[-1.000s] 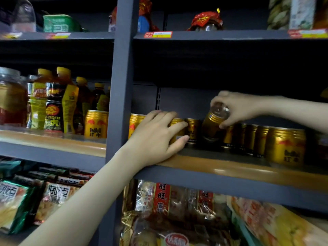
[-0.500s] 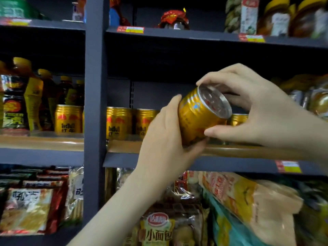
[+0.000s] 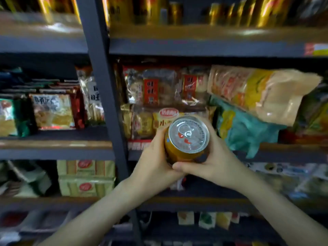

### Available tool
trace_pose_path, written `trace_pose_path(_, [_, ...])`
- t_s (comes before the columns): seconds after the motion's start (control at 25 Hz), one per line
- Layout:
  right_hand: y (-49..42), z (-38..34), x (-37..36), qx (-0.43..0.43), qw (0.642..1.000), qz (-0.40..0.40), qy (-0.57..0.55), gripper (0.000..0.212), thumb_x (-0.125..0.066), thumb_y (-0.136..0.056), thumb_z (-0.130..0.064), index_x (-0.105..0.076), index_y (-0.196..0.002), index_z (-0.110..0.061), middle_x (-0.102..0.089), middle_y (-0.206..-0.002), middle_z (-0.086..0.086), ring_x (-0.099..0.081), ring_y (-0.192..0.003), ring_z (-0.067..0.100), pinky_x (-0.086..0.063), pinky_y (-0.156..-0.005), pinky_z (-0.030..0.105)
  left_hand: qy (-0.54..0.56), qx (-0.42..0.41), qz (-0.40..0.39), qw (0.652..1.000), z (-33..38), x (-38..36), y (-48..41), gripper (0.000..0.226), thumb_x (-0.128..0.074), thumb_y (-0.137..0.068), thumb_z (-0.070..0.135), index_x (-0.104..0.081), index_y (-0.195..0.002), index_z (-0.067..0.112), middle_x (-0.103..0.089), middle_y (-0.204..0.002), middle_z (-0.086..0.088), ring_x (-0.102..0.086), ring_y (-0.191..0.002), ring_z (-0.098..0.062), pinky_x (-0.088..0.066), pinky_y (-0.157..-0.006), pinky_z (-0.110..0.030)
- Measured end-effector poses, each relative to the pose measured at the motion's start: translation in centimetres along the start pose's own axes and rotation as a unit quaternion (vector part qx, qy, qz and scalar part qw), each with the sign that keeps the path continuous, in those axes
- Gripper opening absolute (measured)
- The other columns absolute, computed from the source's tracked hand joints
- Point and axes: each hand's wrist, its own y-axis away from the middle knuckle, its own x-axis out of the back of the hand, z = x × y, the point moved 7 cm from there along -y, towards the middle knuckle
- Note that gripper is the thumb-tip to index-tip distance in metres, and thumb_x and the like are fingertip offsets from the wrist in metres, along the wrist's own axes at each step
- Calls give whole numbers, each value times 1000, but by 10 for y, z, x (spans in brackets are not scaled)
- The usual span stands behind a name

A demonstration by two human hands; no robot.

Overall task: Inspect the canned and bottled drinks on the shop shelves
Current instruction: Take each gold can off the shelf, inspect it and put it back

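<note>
Dark grey shelving (image 3: 99, 86) across the whole view, with wood-coloured boards. On the top board, a blurred row of shelved cans (image 3: 218, 13), gold. On the board below, crowded snack packets (image 3: 159, 86), with a big yellow bag (image 3: 257, 93) lying tilted at the right.

In front of those packets, off any board, two bare forearms meeting at cupped hands. Left hand (image 3: 152, 162) curled against the left side of the held can (image 3: 181, 155), fingertips hidden behind it. Right hand (image 3: 218, 162) wrapped round the right side, thumb laid across the near lower wall and touching the left hand. Both gripping firmly, nothing else in either.

Points its long axis almost straight at the camera, top end toward the viewer, base away and hidden. Shows its orange-gold wall only as a short band under the rim. Silver lid (image 3: 193, 139) fully in sight, ring pull (image 3: 185, 131) flat on it, small red marks beside the pull.
</note>
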Motion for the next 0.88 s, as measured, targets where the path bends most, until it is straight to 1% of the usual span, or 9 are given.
trace_pose_path(0.08, [9,24,-16,-46,998,-28,-38,74,-84,-68,-31,-35,-123,-42,-49,-118,-42,-48,-115,-15,-37,-92,4,-23,65,-31,997,-24,-4,19,72,-80,-62,41,-37,-120,48,-54,-114,32,-50,-108,22,-40,-83,-1])
trace_pose_path(0.16, [24,43,-38,-97,987,-62,-111,66,-79,-73,-38,-36,-123,-41,-55,-113,-39,-54,-111,-11,-42,-88,8,-24,142,-72,987,-40,-8,41,64,-85,-63,38,-44,-111,47,-62,-100,25,-58,-95,17,-47,-77,-7])
trace_pose_path(0.28, [52,80,-58,-235,926,-57,-291,71,-81,-62,-54,-49,-123,-34,-67,-111,-17,-64,-106,7,-52,-80,21,101,294,-166,936,-63,-26,74,43,-80,-67,49,-60,-102,36,-73,-95,4,-68,-88,-3,-56,-83,-28])
trace_pose_path(0.44, [92,118,-91,-365,821,-15,-438,98,-93,-37,-52,-57,-121,-17,-71,-112,7,-68,-102,22,-56,-77,28,221,411,-247,849,-78,-49,115,52,-65,-78,56,-63,-116,21,-74,-104,-1,-70,-97,-17,-55,-87,-34])
trace_pose_path(0.56, [109,132,-105,-429,771,8,-470,93,-89,-53,-49,-54,-129,-8,-67,-120,12,-65,-109,25,-57,-80,30,255,485,-231,804,-88,-60,135,66,-62,-77,64,-57,-124,18,-72,-109,-2,-70,-99,-18,-56,-85,-34])
trace_pose_path(0.6, [113,135,-107,-442,759,15,-477,87,-85,-62,-46,-51,-132,-7,-66,-122,12,-64,-112,26,-56,-82,32,236,499,-210,807,-93,-60,139,73,-63,-74,70,-54,-125,19,-71,-111,-1,-70,-97,-16,-57,-85,-35])
trace_pose_path(0.68, [117,142,-108,-463,739,36,-488,68,-76,-79,-40,-51,-133,-7,-66,-123,13,-63,-113,26,-57,-83,32,102,472,-168,859,-102,-52,140,86,-60,-65,81,-46,-128,25,-66,-115,6,-68,-95,-8,-57,-86,-36])
trace_pose_path(0.8, [124,149,-108,-506,692,63,-512,43,-61,-90,-33,-55,-126,-11,-68,-116,18,-66,-108,30,-57,-83,38,-95,291,-168,937,-94,-48,131,86,-66,-72,69,-30,-142,33,-47,-135,13,-50,-118,-1,-47,-99,-27])
trace_pose_path(0.88, [128,149,-109,-530,658,76,-530,40,-59,-91,-34,-59,-122,-11,-68,-114,19,-66,-105,33,-54,-88,43,-160,151,-198,955,-82,-60,128,93,-70,-76,58,-21,-149,30,-35,-143,11,-37,-129,-5,-38,-106,-23])
